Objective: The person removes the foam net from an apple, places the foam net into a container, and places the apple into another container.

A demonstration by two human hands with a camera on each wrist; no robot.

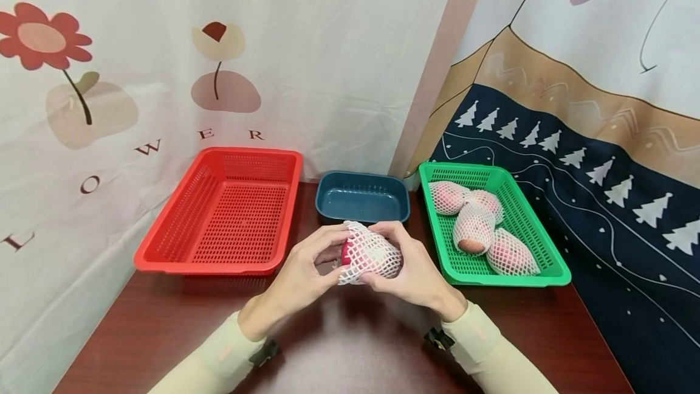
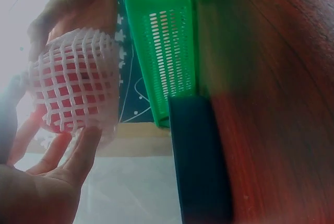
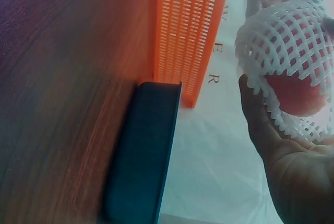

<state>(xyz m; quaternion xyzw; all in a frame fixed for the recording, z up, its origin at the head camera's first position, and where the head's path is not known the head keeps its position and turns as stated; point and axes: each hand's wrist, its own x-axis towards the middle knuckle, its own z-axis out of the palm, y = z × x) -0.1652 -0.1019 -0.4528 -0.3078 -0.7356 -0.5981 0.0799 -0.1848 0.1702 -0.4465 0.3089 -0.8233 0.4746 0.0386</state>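
A round red fruit sits in a white foam net sleeve, held above the table between both hands. My left hand grips the left end, where a bit of red skin shows at the net's edge. On the other side my right hand has its fingers and thumb curled round the netted fruit. In the right wrist view the net's rim leaves part of the fruit bare. The left wrist view shows the net's mesh stretched over red skin, with fingertips pressing its lower edge.
At the left stands a red plastic basket with nothing seen in it. A dark blue tray is just behind the hands. The green basket at right holds several netted fruits. Printed curtains hang behind the brown table.
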